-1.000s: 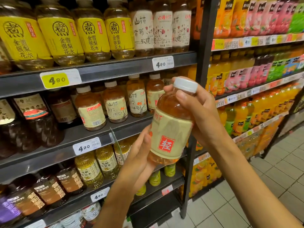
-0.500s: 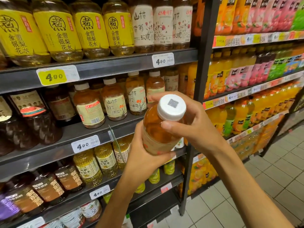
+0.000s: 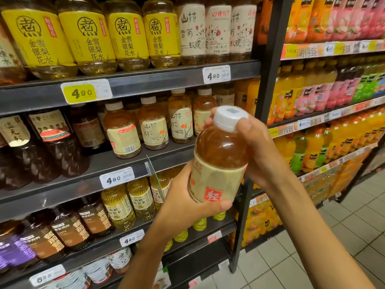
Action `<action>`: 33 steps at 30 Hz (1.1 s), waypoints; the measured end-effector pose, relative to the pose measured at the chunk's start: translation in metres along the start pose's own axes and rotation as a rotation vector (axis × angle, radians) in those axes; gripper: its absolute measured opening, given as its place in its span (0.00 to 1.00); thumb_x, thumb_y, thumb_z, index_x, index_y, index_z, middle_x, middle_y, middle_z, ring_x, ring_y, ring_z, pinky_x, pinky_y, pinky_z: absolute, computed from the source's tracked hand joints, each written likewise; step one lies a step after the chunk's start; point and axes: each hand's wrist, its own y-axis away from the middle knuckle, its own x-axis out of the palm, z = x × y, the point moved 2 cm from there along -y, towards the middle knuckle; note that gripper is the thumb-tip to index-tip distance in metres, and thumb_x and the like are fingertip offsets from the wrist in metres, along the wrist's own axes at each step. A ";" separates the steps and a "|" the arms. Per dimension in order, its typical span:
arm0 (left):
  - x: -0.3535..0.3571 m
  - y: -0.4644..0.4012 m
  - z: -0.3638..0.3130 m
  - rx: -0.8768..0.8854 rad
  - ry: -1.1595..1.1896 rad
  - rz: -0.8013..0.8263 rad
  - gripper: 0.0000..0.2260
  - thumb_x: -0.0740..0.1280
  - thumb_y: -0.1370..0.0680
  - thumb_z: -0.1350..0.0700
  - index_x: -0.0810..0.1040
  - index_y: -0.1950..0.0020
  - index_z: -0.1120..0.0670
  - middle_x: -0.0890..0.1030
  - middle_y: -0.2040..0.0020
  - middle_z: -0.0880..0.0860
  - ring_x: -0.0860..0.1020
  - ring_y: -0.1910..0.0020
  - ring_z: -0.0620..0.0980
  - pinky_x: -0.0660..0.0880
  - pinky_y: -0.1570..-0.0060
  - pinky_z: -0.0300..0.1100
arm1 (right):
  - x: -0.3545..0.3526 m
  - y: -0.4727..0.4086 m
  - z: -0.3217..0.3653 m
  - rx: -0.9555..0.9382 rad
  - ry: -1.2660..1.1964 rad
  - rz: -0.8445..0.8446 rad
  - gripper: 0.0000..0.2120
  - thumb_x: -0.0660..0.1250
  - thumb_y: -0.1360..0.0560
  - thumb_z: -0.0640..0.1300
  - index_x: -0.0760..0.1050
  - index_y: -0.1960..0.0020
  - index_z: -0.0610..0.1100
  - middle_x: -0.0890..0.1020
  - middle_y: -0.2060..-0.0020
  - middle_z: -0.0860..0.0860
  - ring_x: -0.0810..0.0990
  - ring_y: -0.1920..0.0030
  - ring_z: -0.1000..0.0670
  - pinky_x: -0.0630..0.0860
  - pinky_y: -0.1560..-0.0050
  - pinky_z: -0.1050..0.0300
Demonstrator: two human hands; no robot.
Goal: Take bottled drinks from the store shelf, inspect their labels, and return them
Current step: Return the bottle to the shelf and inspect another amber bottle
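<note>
An amber drink bottle (image 3: 218, 155) with a white cap and a cream label bearing a red square is held in front of the shelves, nearly upright and leaning slightly. My left hand (image 3: 183, 201) cups its base, thumb across the label's lower edge. My right hand (image 3: 256, 151) wraps the neck and shoulder, fingertips on the cap. Matching bottles (image 3: 154, 126) stand on the middle shelf (image 3: 116, 163) just behind, with a gap at the shelf's right end.
Yellow-labelled bottles (image 3: 87, 36) fill the top shelf, dark bottles (image 3: 52, 140) stand at the left, and more drinks sit lower. A black upright post (image 3: 268, 80) divides off shelves of orange and pink juice bottles (image 3: 312, 94). Tiled floor (image 3: 312, 247) lies lower right.
The bottle tipped cap-first toward me half a second ago, then swung back more upright, so its label with the red square faces me again. Both hands kept hold throughout.
</note>
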 end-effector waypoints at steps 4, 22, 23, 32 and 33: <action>0.007 0.009 0.001 -0.095 0.102 0.092 0.26 0.72 0.40 0.41 0.73 0.44 0.45 0.83 0.51 0.38 0.81 0.49 0.40 0.77 0.59 0.32 | 0.005 -0.006 -0.007 0.129 -0.203 0.088 0.25 0.72 0.34 0.61 0.80 0.43 0.46 0.84 0.48 0.45 0.82 0.45 0.44 0.78 0.45 0.51; 0.016 0.006 0.007 -0.243 0.805 -0.055 0.32 0.66 0.36 0.31 0.82 0.42 0.50 0.83 0.44 0.57 0.82 0.48 0.58 0.77 0.48 0.55 | 0.002 -0.007 -0.010 0.182 0.002 -0.050 0.15 0.62 0.23 0.52 0.78 0.42 0.46 0.85 0.51 0.48 0.83 0.50 0.50 0.79 0.50 0.60; 0.016 0.005 0.005 -0.254 0.925 0.036 0.33 0.65 0.33 0.31 0.79 0.38 0.53 0.82 0.45 0.61 0.81 0.50 0.60 0.78 0.52 0.54 | 0.002 -0.008 -0.011 0.199 -0.050 -0.029 0.15 0.61 0.22 0.52 0.78 0.42 0.46 0.84 0.49 0.46 0.82 0.47 0.48 0.79 0.47 0.58; 0.005 -0.003 0.011 -0.248 0.824 0.097 0.26 0.52 0.20 0.37 0.73 0.31 0.51 0.76 0.34 0.58 0.75 0.35 0.57 0.73 0.38 0.56 | -0.002 -0.020 -0.009 0.220 0.002 -0.027 0.14 0.64 0.24 0.50 0.81 0.50 0.41 0.84 0.50 0.41 0.83 0.49 0.44 0.78 0.45 0.50; 0.005 -0.005 0.008 -0.223 0.772 0.062 0.25 0.52 0.20 0.38 0.73 0.31 0.51 0.76 0.34 0.56 0.75 0.35 0.55 0.72 0.37 0.56 | -0.003 -0.020 -0.007 0.204 0.109 -0.058 0.15 0.65 0.24 0.51 0.80 0.48 0.39 0.84 0.49 0.40 0.83 0.49 0.44 0.78 0.45 0.50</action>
